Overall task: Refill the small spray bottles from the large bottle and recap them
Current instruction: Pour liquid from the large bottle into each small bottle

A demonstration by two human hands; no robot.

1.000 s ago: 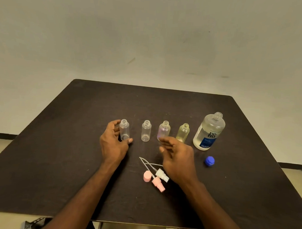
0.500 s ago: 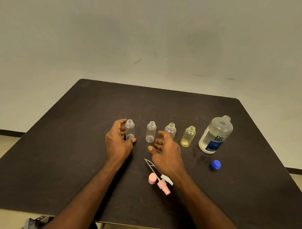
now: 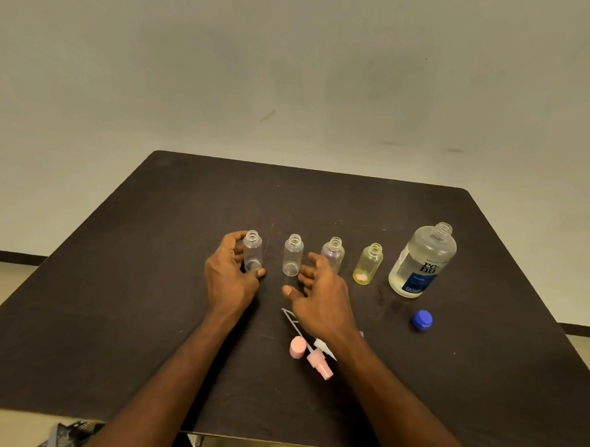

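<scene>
Several small uncapped bottles stand in a row on the dark table (image 3: 117,284): a clear one (image 3: 253,252), a second clear one (image 3: 292,259), a purple-tinted one (image 3: 333,253) and a yellow one (image 3: 368,264). My left hand (image 3: 230,274) curls around the leftmost clear bottle, thumb at its base. My right hand (image 3: 321,297) hovers with fingers spread just in front of the second clear and the purple bottle, holding nothing. The large open bottle (image 3: 421,261) with a blue label stands at the right, partly filled with clear liquid. Its blue cap (image 3: 422,319) lies in front of it.
Loose spray heads lie behind my right wrist: a pink cap (image 3: 297,346), a pink sprayer (image 3: 319,365) and a white sprayer (image 3: 323,347) with thin dip tubes (image 3: 289,318). The table's near edge runs just below my forearms. A pale wall stands behind.
My right hand has moved left from in front of the purple and yellow bottles toward the second clear bottle. My left hand has stayed on the leftmost bottle.
</scene>
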